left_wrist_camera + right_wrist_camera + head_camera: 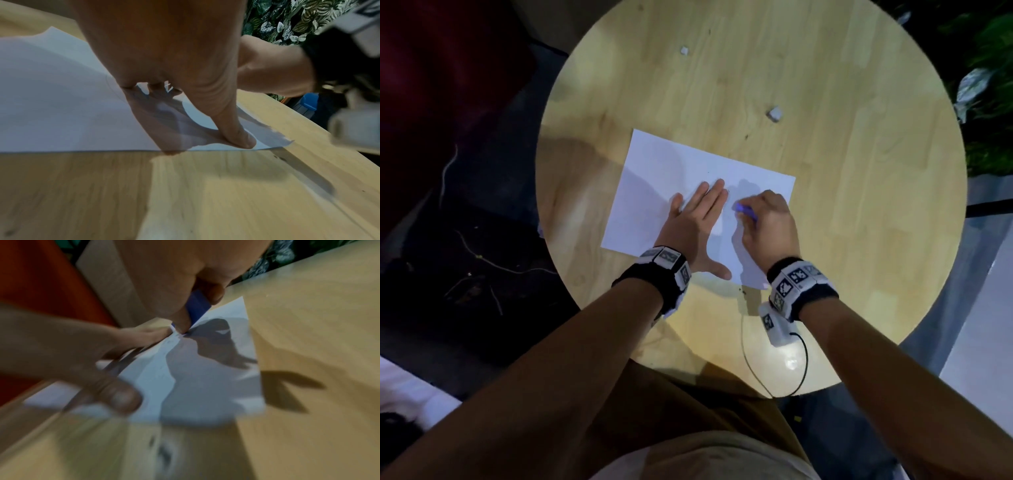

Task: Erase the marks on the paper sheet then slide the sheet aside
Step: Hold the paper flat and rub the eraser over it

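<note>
A white paper sheet [654,185] lies on the round wooden table [825,171]. My left hand [695,219] lies flat on the sheet with fingers straight and thumb spread, pressing it down; the left wrist view shows the thumb [236,133] on the paper [61,105] near its front edge. My right hand [767,222] grips a blue-sleeved eraser [744,210], its tip on the sheet just right of the left fingertips. In the blurred right wrist view the eraser [197,308] meets the paper [205,394]. Faint pencil marks are barely visible.
Two small whitish lumps lie on the table, one [774,113] beyond the sheet to the right, another [684,50] farther back. A black cable [801,363] loops from my right wristband over the near table edge. Foliage [986,68] stands at the far right.
</note>
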### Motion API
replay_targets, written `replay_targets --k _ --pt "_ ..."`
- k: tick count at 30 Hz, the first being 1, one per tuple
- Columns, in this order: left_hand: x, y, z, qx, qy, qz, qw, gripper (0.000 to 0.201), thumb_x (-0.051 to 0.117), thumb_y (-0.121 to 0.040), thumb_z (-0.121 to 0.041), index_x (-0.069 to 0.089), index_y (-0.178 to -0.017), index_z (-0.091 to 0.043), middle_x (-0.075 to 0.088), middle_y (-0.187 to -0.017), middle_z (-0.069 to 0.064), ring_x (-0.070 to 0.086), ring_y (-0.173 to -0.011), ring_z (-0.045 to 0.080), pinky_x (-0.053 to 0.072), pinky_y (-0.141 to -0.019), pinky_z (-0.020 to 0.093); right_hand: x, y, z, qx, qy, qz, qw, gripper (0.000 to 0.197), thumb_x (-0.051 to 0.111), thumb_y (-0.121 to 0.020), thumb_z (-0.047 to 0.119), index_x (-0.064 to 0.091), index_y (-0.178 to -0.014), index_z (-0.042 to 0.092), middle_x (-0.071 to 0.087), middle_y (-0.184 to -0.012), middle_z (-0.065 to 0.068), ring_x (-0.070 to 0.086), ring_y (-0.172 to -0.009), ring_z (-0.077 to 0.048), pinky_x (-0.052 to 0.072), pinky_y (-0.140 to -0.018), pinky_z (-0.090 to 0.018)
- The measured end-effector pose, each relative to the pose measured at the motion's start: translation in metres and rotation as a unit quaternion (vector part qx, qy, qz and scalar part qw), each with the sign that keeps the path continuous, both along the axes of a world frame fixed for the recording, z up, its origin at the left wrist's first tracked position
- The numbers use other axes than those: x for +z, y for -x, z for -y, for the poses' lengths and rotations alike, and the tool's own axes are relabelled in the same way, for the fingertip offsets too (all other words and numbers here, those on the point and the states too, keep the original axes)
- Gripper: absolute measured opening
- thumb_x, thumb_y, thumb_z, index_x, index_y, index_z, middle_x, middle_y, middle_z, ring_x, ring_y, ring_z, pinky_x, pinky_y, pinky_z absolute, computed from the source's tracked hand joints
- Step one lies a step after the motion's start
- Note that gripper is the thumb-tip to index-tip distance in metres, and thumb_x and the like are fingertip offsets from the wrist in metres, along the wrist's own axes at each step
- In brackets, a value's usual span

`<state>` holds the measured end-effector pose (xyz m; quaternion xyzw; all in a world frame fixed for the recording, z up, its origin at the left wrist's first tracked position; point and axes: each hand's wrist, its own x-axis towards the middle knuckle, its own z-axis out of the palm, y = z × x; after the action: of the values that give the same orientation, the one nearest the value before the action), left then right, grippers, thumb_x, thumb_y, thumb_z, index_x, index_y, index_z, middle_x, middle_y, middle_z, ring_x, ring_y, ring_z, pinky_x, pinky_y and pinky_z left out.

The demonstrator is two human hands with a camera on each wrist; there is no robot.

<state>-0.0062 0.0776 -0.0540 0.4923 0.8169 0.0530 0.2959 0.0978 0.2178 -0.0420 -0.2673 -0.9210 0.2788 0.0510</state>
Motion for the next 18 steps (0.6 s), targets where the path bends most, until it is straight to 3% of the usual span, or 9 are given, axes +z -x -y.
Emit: replay_targets --k 4,10,15,18 --pt "0.0 0.001 0.0 0.001 -0.014 -0.011 1.0 0.149 0.076 -0.051 -0.082 0.005 -0.162 -0.012 -0.006 -0.169 0.001 -0.004 -0.156 0.02 0.009 -0.119 0.054 0.013 -0.033 0.027 0.117 0.049 0.042 0.991 0.017 0.06 -0.087 0.012 0.07 -0.101 0.012 0.062 -0.096 -0.008 0.054 -0.093 -0.028 0.051 -0.072 -0.038" --pt "0.001 0.001 -0.001 -0.005 0.008 -0.013 1.0 0.152 0.077 -0.051 -0.082 0.0 -0.162 -0.013 -0.009 -0.169 -0.001 -0.007 -0.156 0.019 0.009 -0.121 0.052 -0.004 0.017 -0.012 0.013 0.009 0.019 1.0 0.015 0.062 -0.086 0.013 0.071 -0.098 0.011 0.062 -0.093 -0.009 0.055 -0.094 -0.028 0.044 -0.078 -0.028" --pt "0.0 0.001 -0.001 -0.002 0.007 -0.012 1.0 0.151 0.075 -0.052 -0.084 -0.001 -0.162 -0.013 -0.011 -0.169 0.0 -0.008 -0.156 0.019 0.009 -0.122 0.053 0.013 -0.03 0.023 0.122 0.052 0.047 0.99 0.017 0.061 -0.087 0.013 0.07 -0.101 0.011 0.06 -0.093 -0.006 0.053 -0.09 -0.028 0.05 -0.069 -0.038" --pt "0.001 0.002 -0.001 -0.003 0.012 -0.013 1.0 0.151 0.076 -0.052 -0.082 -0.002 -0.162 -0.014 -0.011 -0.169 -0.001 -0.008 -0.156 0.019 0.008 -0.122 0.052 0.008 0.002 -0.004 0.086 0.009 0.043 0.995 0.014 0.061 -0.087 0.012 0.071 -0.096 0.01 0.062 -0.089 -0.009 0.055 -0.09 -0.031 0.052 -0.067 -0.041"
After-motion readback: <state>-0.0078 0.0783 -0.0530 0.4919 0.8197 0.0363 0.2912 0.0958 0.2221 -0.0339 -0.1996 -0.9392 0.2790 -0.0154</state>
